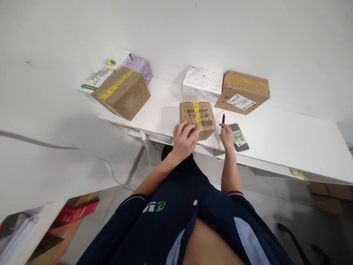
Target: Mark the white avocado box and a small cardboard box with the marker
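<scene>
A small cardboard box with a yellow tape strip and a barcode stands near the front edge of the white table. My left hand rests against its near side, fingers curled onto the box. My right hand is closed around a black pen, its tip pointing away from me, just right of the box. A dark phone with a green picture on it lies on the table beside my right hand.
A larger cardboard box with yellow tape sits at the table's left end, over white and purple boxes. At the back stand a white dotted parcel and a labelled brown box. More boxes lie on the floor at left.
</scene>
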`<state>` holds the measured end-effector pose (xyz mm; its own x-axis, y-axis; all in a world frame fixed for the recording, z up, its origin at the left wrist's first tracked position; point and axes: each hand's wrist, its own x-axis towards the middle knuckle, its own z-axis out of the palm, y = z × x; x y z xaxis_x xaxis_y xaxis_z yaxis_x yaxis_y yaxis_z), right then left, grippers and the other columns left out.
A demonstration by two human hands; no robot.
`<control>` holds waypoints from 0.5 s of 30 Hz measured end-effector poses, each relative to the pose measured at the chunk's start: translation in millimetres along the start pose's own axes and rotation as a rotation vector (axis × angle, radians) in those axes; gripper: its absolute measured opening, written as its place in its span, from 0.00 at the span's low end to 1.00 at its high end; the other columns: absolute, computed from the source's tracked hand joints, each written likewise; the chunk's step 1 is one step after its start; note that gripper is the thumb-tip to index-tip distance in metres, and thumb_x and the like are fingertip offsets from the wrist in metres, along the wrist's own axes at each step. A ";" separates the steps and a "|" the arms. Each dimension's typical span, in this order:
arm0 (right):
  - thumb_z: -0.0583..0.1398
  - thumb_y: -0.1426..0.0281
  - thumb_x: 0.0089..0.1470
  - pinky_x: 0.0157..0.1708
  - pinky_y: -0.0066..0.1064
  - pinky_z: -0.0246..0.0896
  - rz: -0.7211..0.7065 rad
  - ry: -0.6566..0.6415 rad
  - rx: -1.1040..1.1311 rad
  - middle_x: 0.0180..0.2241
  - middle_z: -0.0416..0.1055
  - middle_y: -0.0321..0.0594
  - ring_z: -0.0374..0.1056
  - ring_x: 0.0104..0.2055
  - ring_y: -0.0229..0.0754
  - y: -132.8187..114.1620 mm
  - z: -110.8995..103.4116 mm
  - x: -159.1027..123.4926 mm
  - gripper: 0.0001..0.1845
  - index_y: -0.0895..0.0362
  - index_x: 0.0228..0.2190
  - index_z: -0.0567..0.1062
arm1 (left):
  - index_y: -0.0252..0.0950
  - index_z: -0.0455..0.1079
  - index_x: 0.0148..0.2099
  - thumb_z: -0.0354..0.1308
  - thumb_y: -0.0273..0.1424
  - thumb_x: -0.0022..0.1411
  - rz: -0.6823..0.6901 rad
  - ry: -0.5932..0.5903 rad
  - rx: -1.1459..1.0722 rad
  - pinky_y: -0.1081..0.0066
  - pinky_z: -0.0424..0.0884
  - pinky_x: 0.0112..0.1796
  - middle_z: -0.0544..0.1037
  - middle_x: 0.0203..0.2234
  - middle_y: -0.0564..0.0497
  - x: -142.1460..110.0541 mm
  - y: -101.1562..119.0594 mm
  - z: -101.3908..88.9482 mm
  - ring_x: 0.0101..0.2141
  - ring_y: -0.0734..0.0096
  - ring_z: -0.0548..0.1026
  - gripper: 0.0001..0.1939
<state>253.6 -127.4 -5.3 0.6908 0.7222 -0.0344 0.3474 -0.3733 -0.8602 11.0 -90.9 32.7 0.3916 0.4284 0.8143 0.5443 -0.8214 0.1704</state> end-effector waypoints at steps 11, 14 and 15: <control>0.70 0.66 0.45 0.30 0.29 0.67 -0.445 0.000 0.942 0.20 0.65 0.22 0.66 0.23 0.34 -84.9 -44.5 -48.7 0.20 0.47 0.38 0.67 | 0.35 0.73 0.49 0.60 0.31 0.60 -0.055 0.166 -0.051 0.57 0.72 0.50 0.76 0.42 0.42 -2.4 -9.4 -7.9 0.47 0.57 0.72 0.14; 0.67 0.58 0.53 0.21 0.26 0.57 -0.535 0.128 0.855 0.13 0.48 0.18 0.51 0.14 0.31 -105.3 -31.9 -54.9 0.18 0.48 0.32 0.63 | 0.37 0.74 0.50 0.60 0.32 0.62 -0.039 0.153 -0.045 0.58 0.71 0.51 0.77 0.42 0.43 -1.5 -5.7 -0.7 0.49 0.57 0.72 0.14; 0.64 0.54 0.56 0.20 0.26 0.56 -0.551 0.143 0.814 0.13 0.47 0.19 0.49 0.13 0.31 -110.6 -27.7 -55.3 0.17 0.48 0.32 0.63 | 0.36 0.74 0.50 0.60 0.32 0.63 -0.044 0.140 -0.056 0.58 0.70 0.52 0.78 0.43 0.42 -1.7 -5.3 1.7 0.49 0.56 0.73 0.14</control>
<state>194.6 -142.1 105.8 0.6524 0.5773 0.4910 0.1387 0.5460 -0.8262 8.7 -86.7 29.5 0.2586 0.4113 0.8741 0.5147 -0.8244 0.2357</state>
